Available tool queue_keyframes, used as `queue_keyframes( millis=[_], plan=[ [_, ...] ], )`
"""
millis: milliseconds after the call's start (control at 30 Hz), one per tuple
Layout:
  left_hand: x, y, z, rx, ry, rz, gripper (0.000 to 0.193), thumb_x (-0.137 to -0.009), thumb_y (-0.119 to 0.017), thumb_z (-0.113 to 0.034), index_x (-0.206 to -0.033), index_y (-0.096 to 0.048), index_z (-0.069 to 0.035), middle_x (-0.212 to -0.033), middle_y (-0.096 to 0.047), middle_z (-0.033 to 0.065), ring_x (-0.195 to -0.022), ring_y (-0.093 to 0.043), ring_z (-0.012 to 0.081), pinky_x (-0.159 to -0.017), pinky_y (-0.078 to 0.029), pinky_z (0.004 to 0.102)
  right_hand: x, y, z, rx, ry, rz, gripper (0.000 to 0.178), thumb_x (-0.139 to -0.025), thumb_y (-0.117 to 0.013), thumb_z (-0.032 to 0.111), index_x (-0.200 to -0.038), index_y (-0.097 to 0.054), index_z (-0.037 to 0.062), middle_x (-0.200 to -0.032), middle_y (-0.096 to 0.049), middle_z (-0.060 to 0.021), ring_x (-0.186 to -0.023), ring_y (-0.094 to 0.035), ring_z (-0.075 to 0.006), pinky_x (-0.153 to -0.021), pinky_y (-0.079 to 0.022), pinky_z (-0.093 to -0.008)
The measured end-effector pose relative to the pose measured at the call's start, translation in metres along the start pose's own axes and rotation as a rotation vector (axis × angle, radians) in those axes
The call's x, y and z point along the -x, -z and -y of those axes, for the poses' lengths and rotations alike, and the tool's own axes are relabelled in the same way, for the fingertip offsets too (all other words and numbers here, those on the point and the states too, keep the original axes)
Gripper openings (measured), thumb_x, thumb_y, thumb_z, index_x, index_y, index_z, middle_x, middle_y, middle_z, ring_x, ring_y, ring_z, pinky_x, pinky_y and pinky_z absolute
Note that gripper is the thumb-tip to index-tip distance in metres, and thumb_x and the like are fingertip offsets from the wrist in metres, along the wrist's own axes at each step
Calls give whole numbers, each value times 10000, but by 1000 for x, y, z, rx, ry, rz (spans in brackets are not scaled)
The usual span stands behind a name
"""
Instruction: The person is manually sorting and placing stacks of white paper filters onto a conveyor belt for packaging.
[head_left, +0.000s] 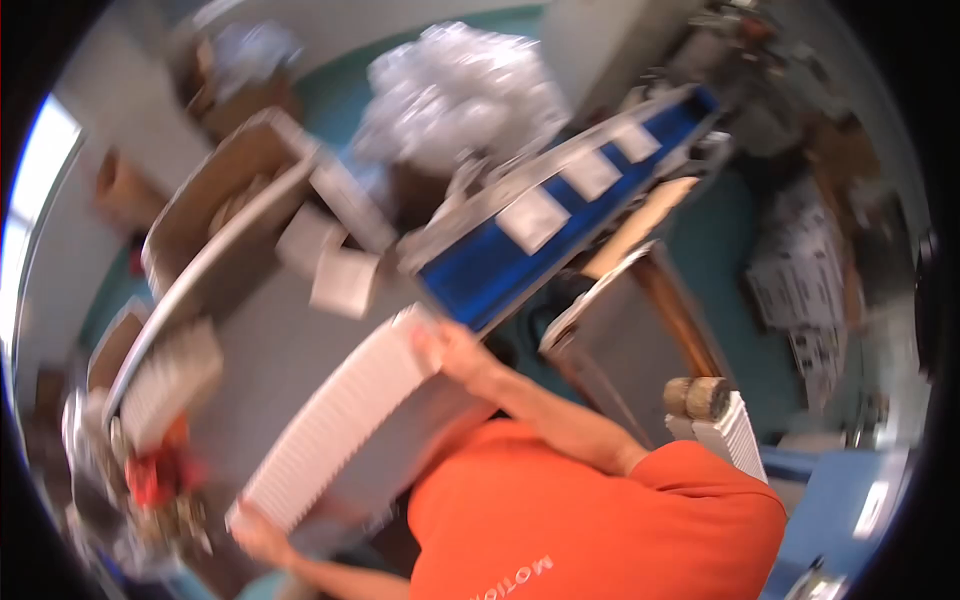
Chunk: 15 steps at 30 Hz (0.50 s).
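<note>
A long row of thin white cartons (340,430), packed side by side, spans the space between my hands over the grey table. At its lower left end, my left hand (262,535) presses inward with closed fingers. The far right end is gripped by my right hand (462,355), close to the near end of the conveyor. Two white boxes (345,281) lie on the tabletop (260,330) beyond the row. Motion smears the picture, so the cartons' details cannot be made out.
A blue conveyor belt (465,285) carries several white boxes. Behind it sits a large clear plastic bag (455,100). Another white carton row (175,385) and a red item (160,475) are at the left. Brown tape rolls (698,398) rest at the right, beside a grey-topped stand (630,345).
</note>
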<state>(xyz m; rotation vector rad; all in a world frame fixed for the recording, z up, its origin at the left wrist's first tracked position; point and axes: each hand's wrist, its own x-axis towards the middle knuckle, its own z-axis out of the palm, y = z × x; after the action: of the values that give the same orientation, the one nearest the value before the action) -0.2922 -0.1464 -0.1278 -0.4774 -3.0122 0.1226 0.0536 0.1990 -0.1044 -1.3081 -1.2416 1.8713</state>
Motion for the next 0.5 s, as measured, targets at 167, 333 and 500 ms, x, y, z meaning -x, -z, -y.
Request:
queue_keyframes(
  millis=[167,333,500],
  plan=[
    [10,24,-4,-296,-393,-801,347,-923,-570,-297,-1249,-548,-180,-894,-600,160,-631,-557,265,-488,-455,413,8,29,-10,-139,-338,294,526,-947,-620,393,-1323,-534,36,-1206,-616,-48,-1030,-578,-124,-849,-480,-300],
    [2,27,-18,-214,-473,-797,385,-920,-532,-291,-1301,-510,-247,-899,-590,201,-628,-547,267,-467,-429,394,1,48,2,-421,-202,-88,384,-953,-620,275,-1234,-579,17,-1086,-644,-58,-954,-620,-141,-804,-513,-294],
    [-10,4,-17,21,-353,-915,388,-937,-603,-344,-1284,-513,-196,-828,-571,188,-605,-539,297,-475,-434,399,13,4,38,503,109,-9,609,-948,-537,555,-1148,-605,-16,-1146,-602,-169,-1025,-589,-281,-923,-451,-358]
  ],
)
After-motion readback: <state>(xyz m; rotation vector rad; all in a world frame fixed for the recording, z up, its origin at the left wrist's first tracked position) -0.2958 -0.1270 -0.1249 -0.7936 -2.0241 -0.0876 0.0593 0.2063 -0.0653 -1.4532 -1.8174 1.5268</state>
